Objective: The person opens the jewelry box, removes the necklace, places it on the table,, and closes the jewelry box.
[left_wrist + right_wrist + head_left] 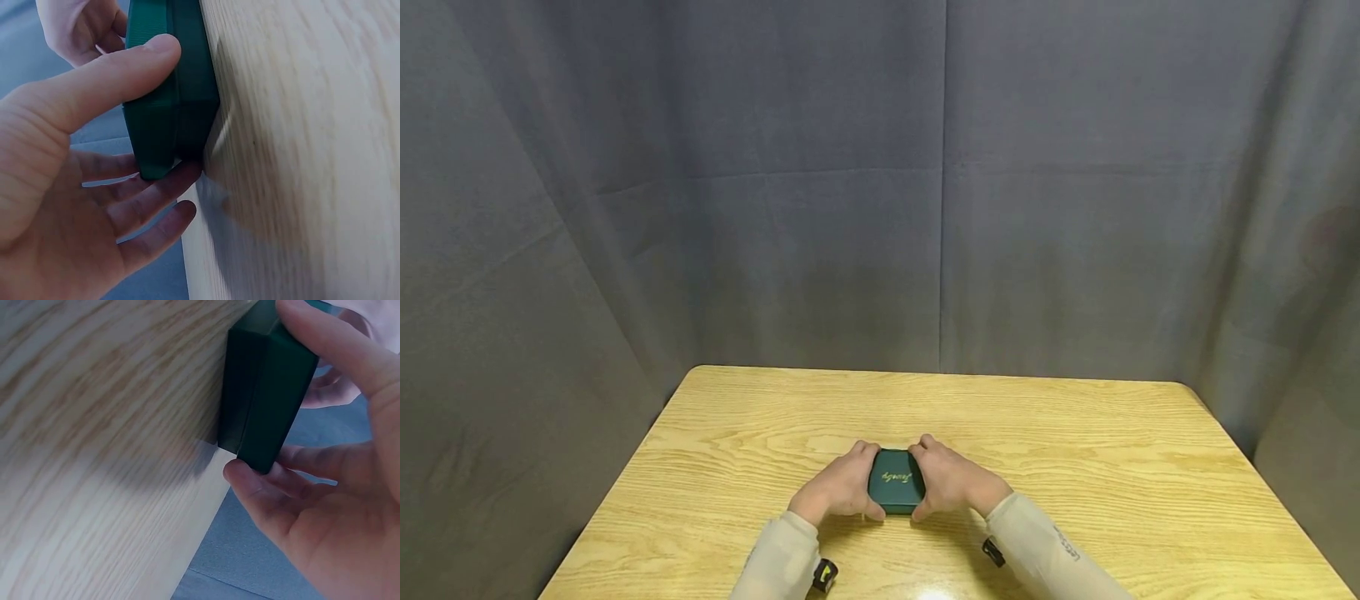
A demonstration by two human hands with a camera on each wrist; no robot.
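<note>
A small dark green jewelry box with gold lettering on its lid, upside down in the head view, sits on the wooden table. My left hand grips its left end, the thumb on the near side and fingers curving round the far corner. From the other end my right hand holds it the same way, its thumb across the near side. Both wrist views show a seam running along the green box between lid and base. The lid looks closed, so the inside is hidden.
Pale wood grain covers the table, which has rounded back corners. Behind it and at both sides hang grey curtains. Light sleeves cover both forearms, and a small black device sits at the left wrist.
</note>
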